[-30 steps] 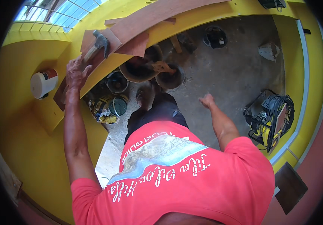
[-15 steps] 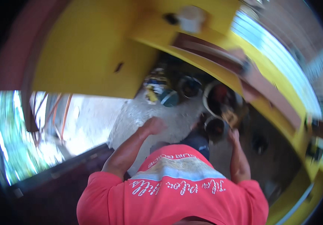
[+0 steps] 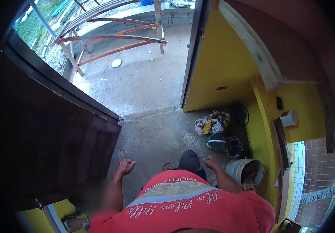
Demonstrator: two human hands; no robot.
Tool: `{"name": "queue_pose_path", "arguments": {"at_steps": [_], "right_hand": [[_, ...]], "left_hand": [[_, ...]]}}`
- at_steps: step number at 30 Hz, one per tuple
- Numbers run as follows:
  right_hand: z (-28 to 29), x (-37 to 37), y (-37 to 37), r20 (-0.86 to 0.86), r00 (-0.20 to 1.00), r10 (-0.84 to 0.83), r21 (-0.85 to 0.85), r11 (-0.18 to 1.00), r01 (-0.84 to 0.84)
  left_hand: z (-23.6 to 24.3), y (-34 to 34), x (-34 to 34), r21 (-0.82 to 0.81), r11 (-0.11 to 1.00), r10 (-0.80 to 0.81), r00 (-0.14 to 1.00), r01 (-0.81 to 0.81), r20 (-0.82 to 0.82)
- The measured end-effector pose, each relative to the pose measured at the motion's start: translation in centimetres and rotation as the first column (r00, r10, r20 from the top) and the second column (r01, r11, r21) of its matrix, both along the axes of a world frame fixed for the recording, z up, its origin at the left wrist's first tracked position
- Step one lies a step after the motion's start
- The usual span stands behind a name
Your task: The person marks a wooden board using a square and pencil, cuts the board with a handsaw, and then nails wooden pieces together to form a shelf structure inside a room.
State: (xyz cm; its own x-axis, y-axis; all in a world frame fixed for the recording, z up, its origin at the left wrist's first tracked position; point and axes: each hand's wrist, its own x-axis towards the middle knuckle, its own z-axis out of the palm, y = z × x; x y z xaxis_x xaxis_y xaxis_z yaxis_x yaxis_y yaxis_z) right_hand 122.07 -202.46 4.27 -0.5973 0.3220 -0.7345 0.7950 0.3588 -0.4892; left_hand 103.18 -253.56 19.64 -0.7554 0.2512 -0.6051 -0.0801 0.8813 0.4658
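Note:
My left hand (image 3: 126, 167) is closed beside the dark wooden door (image 3: 70, 143); a small pale bit shows at its fingers, too small to name. My right hand (image 3: 210, 162) has curled fingers, with their contents hidden, near a pale bucket (image 3: 231, 171). Both hands are low, either side of my red shirt. Right of my feet are a green container (image 3: 216, 141), a dark bucket (image 3: 233, 145) and a heap of bags and cloth (image 3: 210, 123).
An open doorway leads to a concrete floor (image 3: 132, 73) outside, with a wooden frame (image 3: 113, 38) at its back left. A yellow wall (image 3: 221, 62) with a ledge holding a white tub (image 3: 291, 117) and boards (image 3: 280, 136) bounds the right.
My view has swung from the yellow ledge with the hammer toward the doorway. My left hand has let go at the ledge and dropped to my side; the hammer stayed on the ledge.

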Motion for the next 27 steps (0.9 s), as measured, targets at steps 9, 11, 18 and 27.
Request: {"name": "queue_pose_path", "arguments": {"at_steps": [9, 11, 18, 27], "right_hand": [[-2.0, -32.1, -4.5, 0.007, 0.760, 0.649, 0.214, 0.742, -0.635], [-4.0, -38.8, -5.2, 0.070, 0.627, 0.776, 0.167, 0.610, -0.774], [-2.0, -69.5, -8.1, -0.068, 0.470, 0.880, 0.322, 0.465, -0.825], [6.5, -95.2, -1.4, -0.363, 0.635, 0.682, 0.382, 0.730, -0.566]], "left_hand": [[-2.7, 3.7, -9.3, 0.170, 0.969, 0.161, 0.979, -0.180, 0.121], [0.1, 3.7, -13.1, 0.124, 0.927, 0.321, 0.920, -0.354, 0.224], [0.5, -0.1, -28.6, -0.158, 0.915, 0.395, 0.905, -0.372, 0.156], [-3.2, 5.4, -55.8, -0.088, 0.984, 0.163, 0.985, -0.158, 0.063]]}}
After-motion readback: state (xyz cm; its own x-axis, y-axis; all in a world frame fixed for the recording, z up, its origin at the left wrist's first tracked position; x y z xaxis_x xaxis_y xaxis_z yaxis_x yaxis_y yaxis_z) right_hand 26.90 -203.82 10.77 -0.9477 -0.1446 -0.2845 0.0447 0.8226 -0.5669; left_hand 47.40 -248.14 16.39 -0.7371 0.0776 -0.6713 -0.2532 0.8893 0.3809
